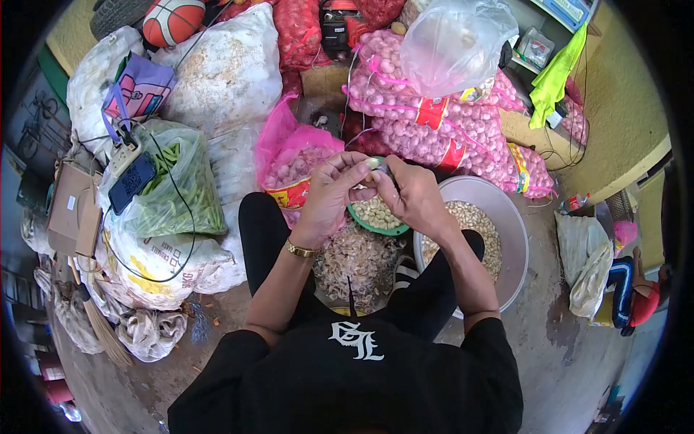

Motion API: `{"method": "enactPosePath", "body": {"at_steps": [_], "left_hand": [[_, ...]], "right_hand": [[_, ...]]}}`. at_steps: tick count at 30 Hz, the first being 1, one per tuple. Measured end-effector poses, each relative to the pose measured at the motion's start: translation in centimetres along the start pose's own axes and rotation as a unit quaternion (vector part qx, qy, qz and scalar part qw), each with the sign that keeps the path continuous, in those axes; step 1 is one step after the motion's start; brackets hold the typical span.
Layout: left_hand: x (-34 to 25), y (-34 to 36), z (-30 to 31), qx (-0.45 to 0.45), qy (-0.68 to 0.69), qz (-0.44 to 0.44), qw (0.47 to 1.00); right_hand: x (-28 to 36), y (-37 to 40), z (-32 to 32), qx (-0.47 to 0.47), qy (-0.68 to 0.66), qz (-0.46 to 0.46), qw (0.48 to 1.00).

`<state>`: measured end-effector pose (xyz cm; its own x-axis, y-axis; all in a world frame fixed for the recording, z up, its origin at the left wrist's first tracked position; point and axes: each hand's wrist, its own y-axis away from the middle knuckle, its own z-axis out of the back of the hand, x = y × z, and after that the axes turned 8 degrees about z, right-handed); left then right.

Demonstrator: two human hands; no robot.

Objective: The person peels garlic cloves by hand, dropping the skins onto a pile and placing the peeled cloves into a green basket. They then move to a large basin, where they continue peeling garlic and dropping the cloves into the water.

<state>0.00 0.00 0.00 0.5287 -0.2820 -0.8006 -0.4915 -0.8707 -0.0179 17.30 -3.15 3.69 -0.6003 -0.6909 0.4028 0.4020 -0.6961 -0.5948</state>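
My left hand (331,189) pinches a pale garlic clove (372,163) between thumb and fingers. Against it, my right hand (413,194) is closed, its fingertips meeting the left ones; what it grips is mostly hidden. Just below both hands sits a green basin (394,231) holding peeled cloves (376,213), partly covered by my right hand. Papery garlic skins (354,264) lie heaped between my legs. By my right knee stands a large whitish tub (522,249) with many cloves (477,226) in it.
An open pink mesh bag of garlic (300,163) stands ahead on the left. Full garlic sacks (434,119) are stacked ahead on the right. At left are a plastic bag of green vegetables (181,195), a phone (132,183) with a cable, and a broom (101,325).
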Motion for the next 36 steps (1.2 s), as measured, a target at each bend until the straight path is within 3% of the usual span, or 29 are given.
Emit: {"method": "enactPosePath", "body": {"at_steps": [8, 15, 18, 21, 27, 29, 30, 33, 34, 36], "left_hand": [[-0.3, 0.1, -0.7, 0.011, 0.070, 0.071, 0.995], [0.4, -1.2, 1.9, -0.029, 0.082, 0.028, 0.996], [0.2, -1.1, 1.5, -0.049, 0.087, 0.015, 0.995], [-0.1, -0.8, 1.1, -0.015, 0.099, 0.022, 0.995], [-1.0, -0.4, 0.7, -0.023, 0.121, 0.056, 0.991], [-1.4, 0.0, 0.7, 0.002, 0.092, 0.050, 0.995], [-1.4, 0.1, 0.7, 0.002, 0.091, 0.050, 0.995], [-1.3, 0.3, 0.6, 0.019, 0.053, 0.018, 0.998], [-1.4, 0.3, 0.5, 0.024, 0.042, 0.023, 0.999], [-1.6, 0.4, 0.1, 0.030, 0.031, 0.028, 0.999]], "right_hand": [[0.4, 0.8, 0.9, 0.021, 0.082, 0.022, 0.996], [0.5, 1.9, 1.0, 0.060, 0.108, 0.082, 0.989], [0.9, 1.7, 1.5, 0.058, 0.086, 0.071, 0.992], [1.0, 1.3, 1.9, 0.077, 0.078, 0.056, 0.992], [-0.2, 1.4, 1.6, 0.083, -0.055, 0.049, 0.994], [1.0, 0.8, 2.1, 0.024, -0.109, 0.009, 0.994], [2.0, 0.4, 2.6, 0.017, -0.127, -0.076, 0.989], [1.4, 0.0, 2.5, -0.006, -0.139, -0.150, 0.979], [1.0, -0.2, 2.0, -0.007, -0.139, -0.151, 0.979], [0.2, -0.7, 0.8, -0.141, -0.166, -0.023, 0.976]]}}
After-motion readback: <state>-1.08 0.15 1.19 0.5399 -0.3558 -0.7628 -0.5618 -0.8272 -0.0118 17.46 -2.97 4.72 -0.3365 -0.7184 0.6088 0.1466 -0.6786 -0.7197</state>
